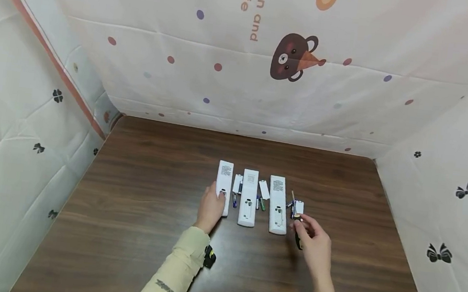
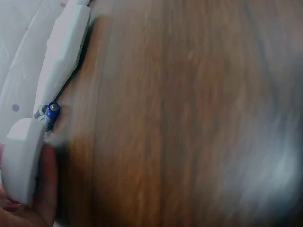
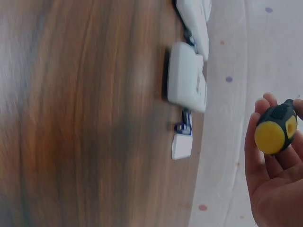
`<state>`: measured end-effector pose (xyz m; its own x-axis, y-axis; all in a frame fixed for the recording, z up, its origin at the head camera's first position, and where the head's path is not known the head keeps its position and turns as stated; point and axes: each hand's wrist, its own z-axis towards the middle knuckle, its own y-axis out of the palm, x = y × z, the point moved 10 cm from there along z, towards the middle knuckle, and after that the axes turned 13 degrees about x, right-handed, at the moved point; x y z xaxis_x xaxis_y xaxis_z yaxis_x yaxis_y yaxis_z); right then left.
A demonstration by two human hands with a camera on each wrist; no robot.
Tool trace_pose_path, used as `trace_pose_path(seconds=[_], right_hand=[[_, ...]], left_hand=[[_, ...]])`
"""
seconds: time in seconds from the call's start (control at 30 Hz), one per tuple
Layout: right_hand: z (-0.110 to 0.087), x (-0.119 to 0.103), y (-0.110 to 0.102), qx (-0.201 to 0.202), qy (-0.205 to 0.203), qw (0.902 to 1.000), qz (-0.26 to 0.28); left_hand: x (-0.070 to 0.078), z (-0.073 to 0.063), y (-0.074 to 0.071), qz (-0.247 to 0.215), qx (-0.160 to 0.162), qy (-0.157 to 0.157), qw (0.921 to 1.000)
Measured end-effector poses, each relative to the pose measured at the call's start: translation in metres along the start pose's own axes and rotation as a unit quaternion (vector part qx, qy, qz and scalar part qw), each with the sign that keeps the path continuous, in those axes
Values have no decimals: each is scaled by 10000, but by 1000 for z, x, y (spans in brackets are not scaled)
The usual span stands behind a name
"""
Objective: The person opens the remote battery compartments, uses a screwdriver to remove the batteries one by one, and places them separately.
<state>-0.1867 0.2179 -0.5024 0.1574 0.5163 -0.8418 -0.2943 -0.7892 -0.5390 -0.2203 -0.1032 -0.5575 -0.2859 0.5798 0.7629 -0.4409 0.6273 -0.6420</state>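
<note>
At the left end of a row of white remote controls, my left hand grips one remote control, its thumb over the lower face. Its neighbours are a middle remote control and a right remote control, both lying with their battery compartments uncovered. My right hand holds a screwdriver with a black and yellow handle, its thin shaft pointing away from me. Beside the right remote lie a white battery cover and blue batteries. The left remote's compartment is partly hidden by the thumb.
Between the remotes lie two more battery covers, a left one and a tilted one, with blue batteries and a green battery. The brown wooden table meets printed cloth walls at its back and sides.
</note>
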Motion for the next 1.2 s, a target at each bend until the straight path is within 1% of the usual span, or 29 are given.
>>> trace_pose_path(seconds=[0.1, 0.17, 0.3, 0.4, 0.43, 0.47, 0.6, 0.67, 0.7, 0.8, 0.83, 0.9, 1.03, 1.2], right_hand=[[6, 3, -6, 123, -65, 9999, -89], [9, 3, -9, 238, -178, 9995, -131], [14, 4, -14, 405, -399, 9982, -168], [16, 5, -17, 481, -525, 9973, -187], [17, 5, -18, 507, -553, 9970, -203], [21, 13, -16, 481, -641, 9967, -139], [24, 18, -16, 496, -723, 9957, -315], [26, 21, -19, 574, -713, 9949, -422], [23, 15, -23, 663, -653, 9940, -579], [25, 19, -28, 759, -643, 9912, -868], [26, 22, -29, 759, -580, 9902, -1018], [28, 27, -29, 694, -547, 9885, -1224], [36, 37, -25, 521, -553, 9833, -1652], [47, 51, -18, 199, -459, 9737, -2223]], left_hand=[[2, 0, 0, 511, -152, 45, 9986], [2, 0, 1, 869, -289, 91, 9958], [4, 1, 3, 1547, -477, 383, 9861], [6, 1, 2, 1857, -517, 592, 9794], [7, 2, 2, 1900, -526, 632, 9783], [6, 2, 2, 1925, -549, 636, 9777], [5, 2, 3, 1963, -626, 625, 9766], [3, 2, 4, 1979, -674, 640, 9758], [3, 1, 5, 1972, -707, 648, 9757], [0, -1, 8, 1903, -841, 629, 9761], [-1, -2, 9, 1869, -895, 606, 9764], [-3, -4, 11, 1780, -983, 539, 9776], [-5, -3, 11, 1612, -1028, 501, 9803], [-9, -2, 9, 1544, -1032, 488, 9814]])
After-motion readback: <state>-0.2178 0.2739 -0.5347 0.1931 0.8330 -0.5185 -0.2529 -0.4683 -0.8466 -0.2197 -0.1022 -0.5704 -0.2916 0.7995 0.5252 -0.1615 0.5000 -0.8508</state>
